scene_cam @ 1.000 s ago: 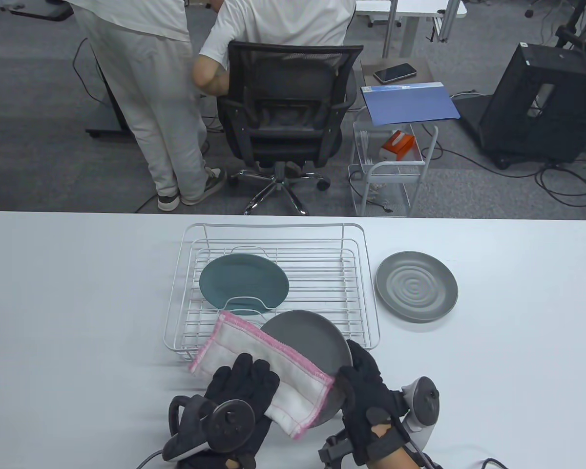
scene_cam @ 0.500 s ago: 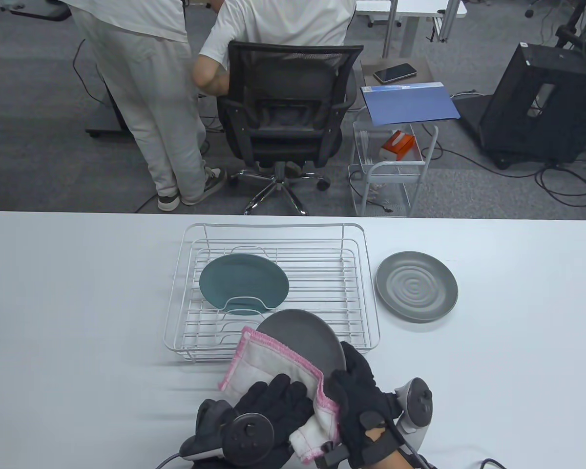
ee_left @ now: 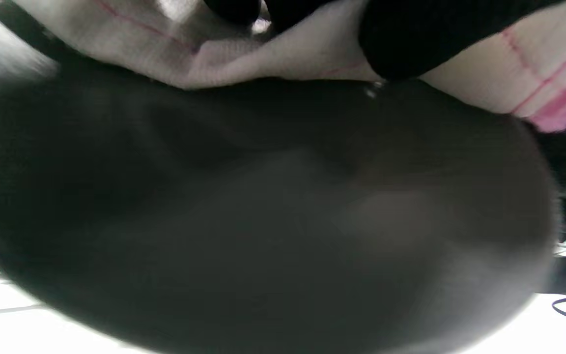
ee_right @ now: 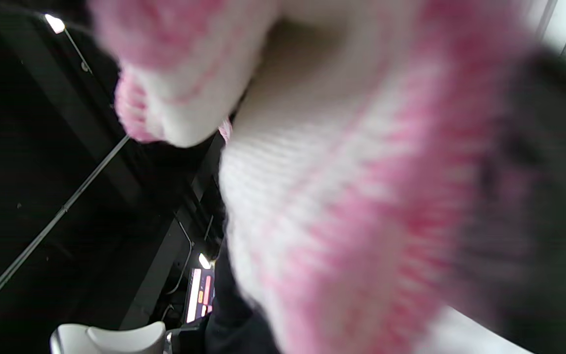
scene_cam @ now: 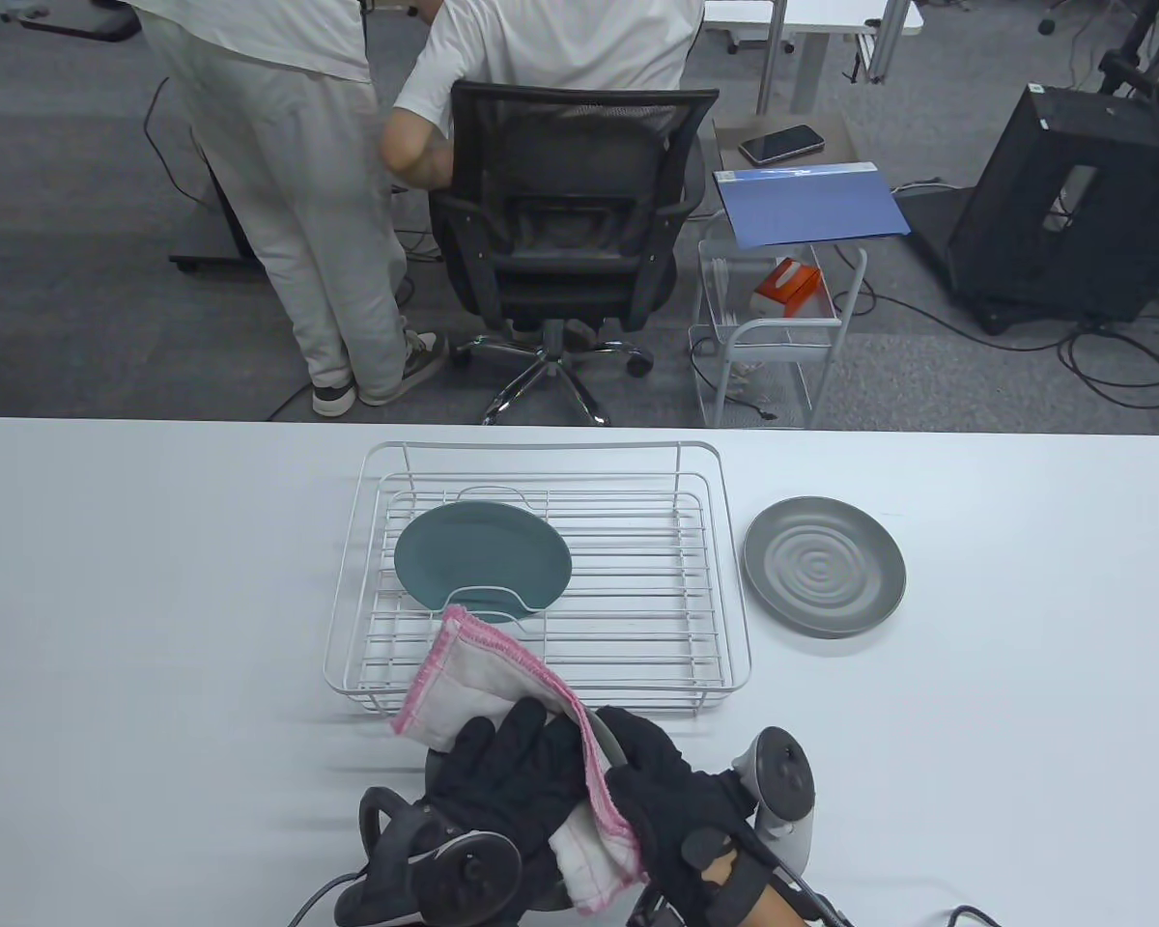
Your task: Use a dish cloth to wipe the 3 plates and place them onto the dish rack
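A dark grey plate point(ee_left: 283, 221) is held up at the table's near edge, almost hidden in the table view by both hands and the cloth. My right hand point(scene_cam: 671, 797) grips its right rim. My left hand point(scene_cam: 512, 768) holds the white, pink-edged dish cloth point(scene_cam: 478, 676) against the plate, fingers curled into the fabric point(ee_left: 312, 54). The cloth's far end sticks up over the front of the rack. A teal plate point(scene_cam: 483, 562) lies in the white wire dish rack point(scene_cam: 724, 579). A grey ringed plate point(scene_cam: 824, 566) sits on the table right of the rack. The right wrist view shows only blurred cloth point(ee_right: 342, 196).
The white table point(scene_cam: 155, 599) stretches left and right of the rack. Beyond its far edge stand an office chair point(scene_cam: 565, 222), a wire trolley point(scene_cam: 777, 338) and two people point(scene_cam: 290, 193) with their backs turned.
The held plate has tipped down and toward me, so its face no longer shows. The left hand and cloth have swept back to the left across it. The right hand has moved left.
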Motion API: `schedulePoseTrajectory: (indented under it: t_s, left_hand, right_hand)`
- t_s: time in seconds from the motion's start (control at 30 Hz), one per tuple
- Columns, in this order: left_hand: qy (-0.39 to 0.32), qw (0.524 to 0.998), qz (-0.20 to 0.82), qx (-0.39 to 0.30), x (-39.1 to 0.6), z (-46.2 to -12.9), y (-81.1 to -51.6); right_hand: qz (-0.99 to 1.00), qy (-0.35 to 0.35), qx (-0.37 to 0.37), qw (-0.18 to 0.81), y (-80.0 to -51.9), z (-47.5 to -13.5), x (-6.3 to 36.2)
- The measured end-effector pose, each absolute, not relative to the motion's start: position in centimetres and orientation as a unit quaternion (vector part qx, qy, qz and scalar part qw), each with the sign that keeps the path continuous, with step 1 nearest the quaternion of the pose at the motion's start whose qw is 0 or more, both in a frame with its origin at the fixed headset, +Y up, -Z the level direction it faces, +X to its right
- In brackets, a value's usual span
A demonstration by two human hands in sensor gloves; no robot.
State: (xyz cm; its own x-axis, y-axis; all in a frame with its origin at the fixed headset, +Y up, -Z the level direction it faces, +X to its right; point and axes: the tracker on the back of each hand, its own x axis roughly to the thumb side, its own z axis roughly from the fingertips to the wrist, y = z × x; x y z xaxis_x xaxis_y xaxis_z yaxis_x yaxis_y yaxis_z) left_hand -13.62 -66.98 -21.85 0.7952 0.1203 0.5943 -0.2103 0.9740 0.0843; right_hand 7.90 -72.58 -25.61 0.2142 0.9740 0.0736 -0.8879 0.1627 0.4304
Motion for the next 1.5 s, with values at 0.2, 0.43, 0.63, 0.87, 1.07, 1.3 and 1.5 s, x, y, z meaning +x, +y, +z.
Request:
schedulePoseTrajectory:
  t_s: [0.2,0.43,0.63,0.87,1.07,1.3,1.5]
  left_hand:
    - [-0.263,0.959,0.082,0.066,-14.6,-22.5,-67.1]
    - [-0.225,0.97,0.082,0.05,-15.8,-23.1,-67.2]
    - [-0.247,0.964,0.097,0.002,-15.1,-23.0,-67.6]
    - [-0.324,0.938,0.111,-0.042,-13.0,-21.8,-67.9]
    - [-0.356,0.925,0.121,-0.053,-12.6,-21.8,-68.2]
    - [-0.343,0.915,0.197,0.078,-15.0,-21.4,-65.7]
    - [-0.264,0.89,0.307,0.21,-19.6,-21.2,-63.4]
  right_hand:
    - [0.61,0.098,0.173,0.767,-72.6,-25.7,8.5]
    - [0.575,0.044,0.133,0.806,-72.3,-25.6,9.5]
    - [0.533,-0.017,0.074,0.843,-72.4,-25.5,10.8]
    - [0.502,-0.052,0.01,0.863,-73.1,-25.3,11.6]
    - [0.511,-0.024,0.034,0.859,-73.2,-25.5,11.0]
    - [0.505,0.003,0.072,0.86,-72.8,-26.0,10.8]
    - [0.526,-0.066,0.074,0.845,-71.5,-26.5,13.1]
